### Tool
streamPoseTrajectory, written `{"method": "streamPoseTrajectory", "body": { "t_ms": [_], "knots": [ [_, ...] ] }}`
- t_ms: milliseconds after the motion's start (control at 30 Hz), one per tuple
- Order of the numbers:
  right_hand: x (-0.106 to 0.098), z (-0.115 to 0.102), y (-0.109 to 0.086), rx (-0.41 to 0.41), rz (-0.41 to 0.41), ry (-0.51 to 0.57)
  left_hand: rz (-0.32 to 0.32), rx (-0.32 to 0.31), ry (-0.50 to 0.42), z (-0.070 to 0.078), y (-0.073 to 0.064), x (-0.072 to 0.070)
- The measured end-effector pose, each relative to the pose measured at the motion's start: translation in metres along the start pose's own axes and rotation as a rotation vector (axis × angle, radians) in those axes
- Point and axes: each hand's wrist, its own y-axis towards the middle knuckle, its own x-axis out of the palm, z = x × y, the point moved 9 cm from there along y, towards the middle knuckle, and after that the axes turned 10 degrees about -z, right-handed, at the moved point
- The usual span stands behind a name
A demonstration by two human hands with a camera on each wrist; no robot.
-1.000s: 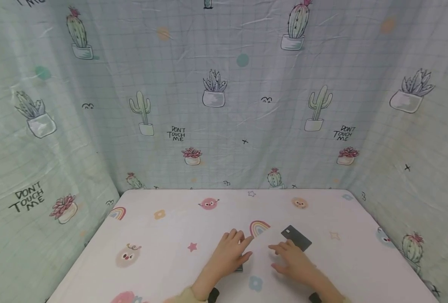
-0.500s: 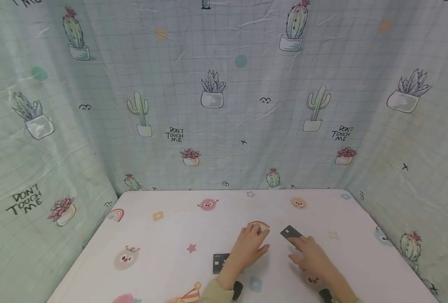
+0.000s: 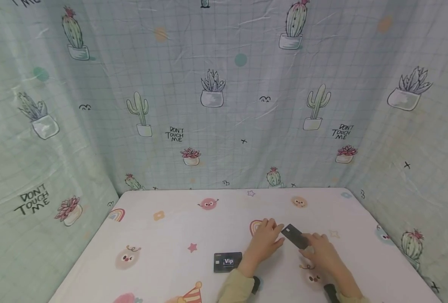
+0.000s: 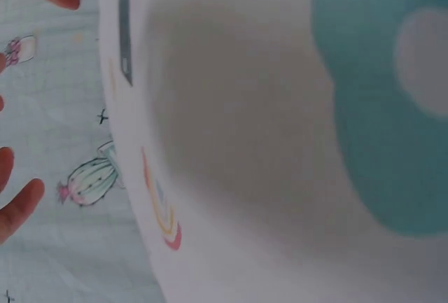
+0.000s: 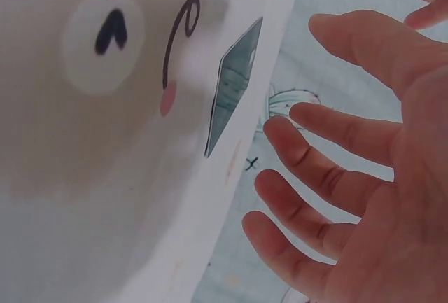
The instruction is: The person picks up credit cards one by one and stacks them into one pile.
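Observation:
A dark card [image 3: 296,236] with a chip lies tilted on the table, and its surface also shows in the right wrist view as a reflective dark card [image 5: 234,75]. Just right of and nearer than that card is my right hand [image 3: 321,251], fingers spread and loosely bent; in the right wrist view they hold nothing. My left hand [image 3: 265,243] hovers left of the same card, fingers relaxed, a gap between it and the card. Left of my left forearm lies a second dark card [image 3: 225,263], printed "Vip", its right edge close to the sleeve.
The white table [image 3: 163,244] carries printed rainbows, stars and smiling faces. A pale green curtain [image 3: 224,122] with cactus drawings hangs behind it and along both sides.
My left hand has moved right, away from the Vip card, which was mostly hidden under it and now shows. My right hand has shifted right, uncovering more of the other card.

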Motion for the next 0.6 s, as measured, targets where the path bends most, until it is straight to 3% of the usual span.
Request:
{"method": "streamPoseTrajectory", "body": {
  "t_ms": [333,600],
  "knots": [
    [0.003,0.01,0.006,0.046,-0.026,-0.054,-0.077,0.006,0.126,0.007,0.015,0.029],
    [0.01,0.019,0.013,0.067,-0.052,-0.107,-0.257,-0.02,0.21,0.002,0.016,0.055]
  ]
}}
